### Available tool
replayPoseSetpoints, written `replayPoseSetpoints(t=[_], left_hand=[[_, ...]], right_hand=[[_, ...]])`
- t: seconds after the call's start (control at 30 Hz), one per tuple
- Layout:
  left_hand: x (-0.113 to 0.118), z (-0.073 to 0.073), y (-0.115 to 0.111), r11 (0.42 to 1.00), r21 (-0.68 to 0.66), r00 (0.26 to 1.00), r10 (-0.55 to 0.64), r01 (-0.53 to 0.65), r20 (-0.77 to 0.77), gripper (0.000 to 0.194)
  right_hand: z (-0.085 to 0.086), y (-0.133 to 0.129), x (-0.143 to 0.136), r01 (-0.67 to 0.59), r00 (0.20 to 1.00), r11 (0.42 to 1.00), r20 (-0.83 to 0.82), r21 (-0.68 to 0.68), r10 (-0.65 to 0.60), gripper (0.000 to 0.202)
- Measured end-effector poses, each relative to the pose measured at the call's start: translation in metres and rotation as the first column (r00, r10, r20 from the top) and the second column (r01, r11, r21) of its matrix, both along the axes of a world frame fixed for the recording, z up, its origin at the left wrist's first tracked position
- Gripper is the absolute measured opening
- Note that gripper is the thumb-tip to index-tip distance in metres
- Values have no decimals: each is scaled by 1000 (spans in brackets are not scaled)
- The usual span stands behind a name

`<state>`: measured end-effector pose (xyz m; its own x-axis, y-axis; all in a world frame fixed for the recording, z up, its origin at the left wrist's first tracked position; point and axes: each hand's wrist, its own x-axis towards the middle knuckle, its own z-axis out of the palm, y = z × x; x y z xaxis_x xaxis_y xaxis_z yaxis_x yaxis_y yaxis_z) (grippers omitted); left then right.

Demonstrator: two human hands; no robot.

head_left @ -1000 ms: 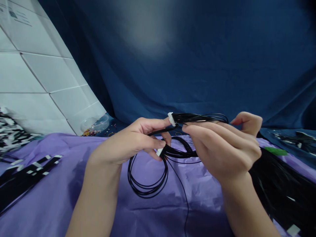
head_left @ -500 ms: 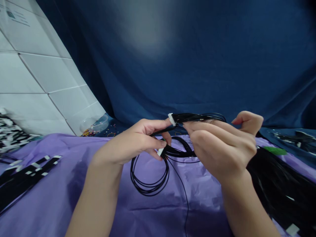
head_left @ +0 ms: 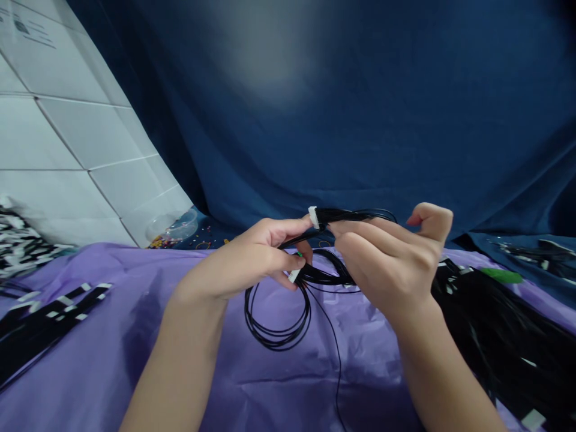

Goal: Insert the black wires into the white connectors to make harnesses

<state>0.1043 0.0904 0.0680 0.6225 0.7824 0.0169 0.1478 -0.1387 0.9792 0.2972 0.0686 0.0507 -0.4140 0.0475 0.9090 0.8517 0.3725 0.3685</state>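
Note:
Black wires gathered into a wire harness [head_left: 326,273] hang between both hands above the purple cover. My left hand [head_left: 270,252] is closed on it, pinching a white connector [head_left: 294,275] between thumb and fingers. A second white connector [head_left: 314,217] touches the tip of my left index finger, its wires running right. My right hand [head_left: 387,258] closes on those wires behind this connector; part of its grip is hidden by the back of the hand. Below the left fingers dangles a round wire loop [head_left: 278,342], and one loose wire [head_left: 338,360] trails downward.
Harnesses with white connectors [head_left: 67,309] lie at left, and a large black wire pile [head_left: 504,336] at right. A clear plastic tub [head_left: 173,227] tips over small coloured bits at the back left. A blue cloth [head_left: 360,108] hangs behind the purple cover [head_left: 252,396].
My right hand has shifted left, nearer the upper connector, along the wires. The hanging loop has swung slightly right and up. My left hand keeps its hold.

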Motion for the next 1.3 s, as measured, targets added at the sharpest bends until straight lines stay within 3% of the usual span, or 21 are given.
replayPoseSetpoints(t=[0.3, 0.6, 0.8, 0.9, 0.97, 1.0, 1.03, 1.07, 1.13, 1.17, 1.23, 1.3], left_hand=[[0, -1, 1, 999, 27, 1000, 22, -22, 2, 53], [3, 3, -3, 994, 41, 995, 102, -103, 12, 51], [-6, 2, 3, 964, 21, 960, 260, -264, 108, 56], [-11, 3, 8, 932, 7, 917, 354, -361, 182, 57], [-11, 3, 10, 910, -2, 884, 403, -415, 235, 58], [-10, 4, 11, 897, -6, 864, 428, -443, 263, 58], [-8, 4, 11, 882, -7, 842, 452, -471, 294, 58], [-6, 5, 11, 866, -5, 818, 473, -499, 326, 58], [-2, 5, 12, 833, 5, 769, 508, -553, 388, 57], [0, 5, 12, 816, 10, 743, 521, -578, 419, 56], [3, 4, 12, 785, 16, 697, 541, -620, 470, 55], [5, 2, 14, 764, 21, 669, 551, -645, 499, 55]], right_hand=[[-5, 10, -1, 3, 1000, 999, -2, -39, -3, 27], [-9, 13, 4, -65, 992, 992, -116, -107, 52, 23], [-2, 10, 14, -170, 966, 970, -227, -175, 128, 16], [4, -2, 17, -208, 926, 963, -353, -173, 136, 14], [9, -15, 18, -258, 881, 930, -459, -263, 114, 10], [10, -22, 18, -313, 862, 872, -497, -376, 95, 7], [11, -26, 18, -375, 860, 766, -504, -523, 77, 8], [11, -29, 18, -418, 874, 603, -482, -679, 64, 13], [5, -26, 15, -435, 900, 220, -429, -873, 78, 28], [1, -20, 12, -479, 877, 94, -471, -873, 97, 30], [-9, 0, 2, -647, 759, -97, -651, -756, 13, 30], [-17, 22, -10, -889, 454, -151, -874, -432, -175, 44]])
